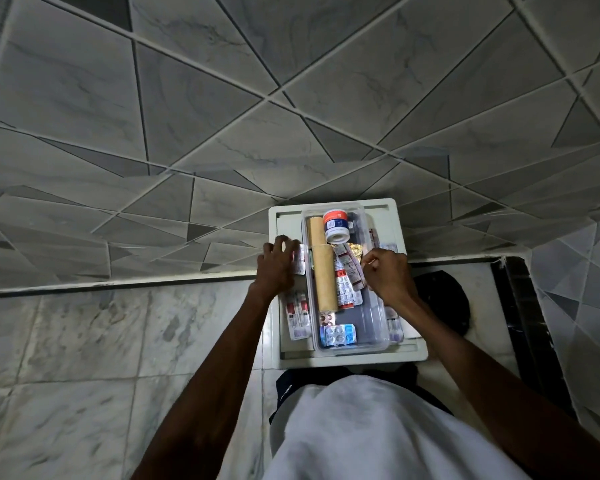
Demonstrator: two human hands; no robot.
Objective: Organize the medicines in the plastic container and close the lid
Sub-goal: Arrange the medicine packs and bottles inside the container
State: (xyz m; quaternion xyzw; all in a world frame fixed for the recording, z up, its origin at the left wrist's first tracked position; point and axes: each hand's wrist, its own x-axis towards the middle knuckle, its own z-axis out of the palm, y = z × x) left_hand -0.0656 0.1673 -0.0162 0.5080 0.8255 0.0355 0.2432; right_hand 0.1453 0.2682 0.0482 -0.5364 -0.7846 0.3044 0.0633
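Note:
A clear plastic container (371, 327) stands open on a white stool (409, 351). Inside lie a long tan tube (323, 271), a white bottle with an orange label (336, 226), silver-and-red blister strips (347, 292) and a blue blister strip (338, 336). My left hand (276, 266) rests outside the container's left wall, fingers on a blister strip (300, 259) there. More strips (297, 315) lie below it on the stool. My right hand (388, 275) is over the container's right side, pinching a blister strip (358, 271) inside. No lid is visible.
Blister strips (394, 327) also lie on the stool right of the container. The stool stands against a grey tiled wall (222, 133) on a marble floor (84, 358). A dark round object (447, 303) sits on the floor to the right.

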